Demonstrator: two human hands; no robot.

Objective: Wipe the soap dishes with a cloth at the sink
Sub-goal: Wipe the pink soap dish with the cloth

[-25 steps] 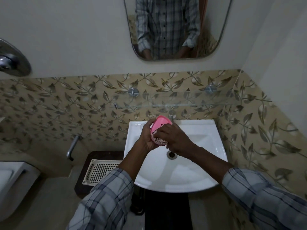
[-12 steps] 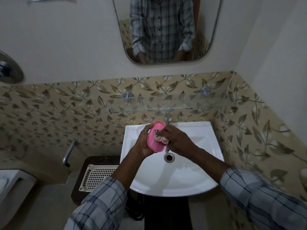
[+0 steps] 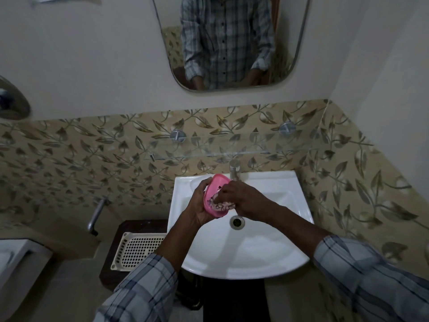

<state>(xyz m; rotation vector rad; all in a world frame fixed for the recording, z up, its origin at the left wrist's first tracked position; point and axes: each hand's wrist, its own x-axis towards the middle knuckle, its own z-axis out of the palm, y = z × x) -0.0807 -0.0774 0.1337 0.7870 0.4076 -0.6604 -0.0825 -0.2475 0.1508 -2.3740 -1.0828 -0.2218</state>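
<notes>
A pink oval soap dish [image 3: 216, 187] is held tilted over the white sink [image 3: 290, 228], its hollow side facing right. My left hand [image 3: 199, 203] grips it from behind and below. My right hand [image 3: 243, 201] presses a crumpled patterned cloth [image 3: 220, 205] into the dish's lower inside. Most of the cloth is hidden under my right fingers.
The tap [image 3: 234, 169] stands at the sink's back, the drain [image 3: 237, 221] just below my hands. A glass shelf [image 3: 232, 149] hangs above the sink under a mirror [image 3: 229, 43]. A cream perforated tray [image 3: 139, 249] lies on a dark stand at the left. A tiled wall closes the right.
The dish has tipped further so its hollow side shows more, and my right hand with the cloth has slid down toward the dish's lower end. The camera has tilted slightly.
</notes>
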